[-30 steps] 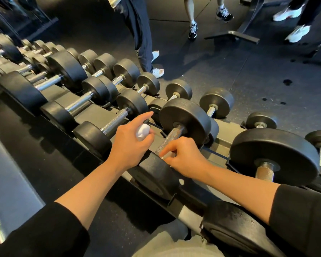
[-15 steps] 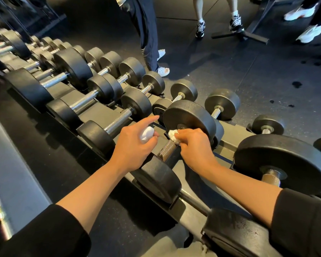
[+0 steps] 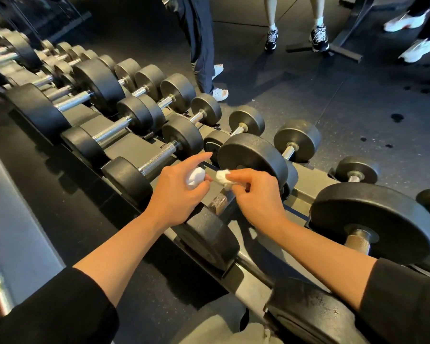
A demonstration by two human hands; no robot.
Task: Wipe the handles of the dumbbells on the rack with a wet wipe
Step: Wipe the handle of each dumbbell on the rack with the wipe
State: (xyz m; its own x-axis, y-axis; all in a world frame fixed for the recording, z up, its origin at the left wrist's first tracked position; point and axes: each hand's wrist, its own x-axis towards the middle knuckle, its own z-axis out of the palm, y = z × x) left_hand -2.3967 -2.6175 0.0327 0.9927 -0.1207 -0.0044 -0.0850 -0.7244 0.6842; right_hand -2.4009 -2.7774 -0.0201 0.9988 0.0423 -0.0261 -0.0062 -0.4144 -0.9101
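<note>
Rack: dumbbell rack [image 3: 305, 177] runs from far left to near right, carrying two staggered rows of black round-headed dumbbells with metal handles.
Left hand: left hand [image 3: 176, 192] is clenched around a small white wad [image 3: 195, 178], with the index finger pointing out over the rack; whether that wad is a second wipe or a spare part of the same one cannot be told.
Right hand: right hand [image 3: 256, 194] pinches a crumpled wet wipe [image 3: 222, 177] between thumb and fingertips, raised just above the handle and not plainly pressed to it.
Dumbbell in hand: knurled handle [image 3: 219, 202] of the near-row dumbbell lies directly beneath both hands, between its near head [image 3: 209, 242] and its large far head [image 3: 253, 157].
Wipe position: near the far end of that handle, just beside the large head; contact with the metal is unclear.
Done so far: nothing on the handles shows wetness or streaks, so which ones are already cleaned cannot be read; this handle looks like the one being worked, probably mid-step.
Left to do: judging by the layout, many handles [image 3: 112, 130] stretch away to the left and at least one more dumbbell [image 3: 358, 242] sits to the right, so most of the rack likely remains.
Surroundings: legs and shoes of other people [image 3: 201, 45] stand on the dark floor beyond the rack.
</note>
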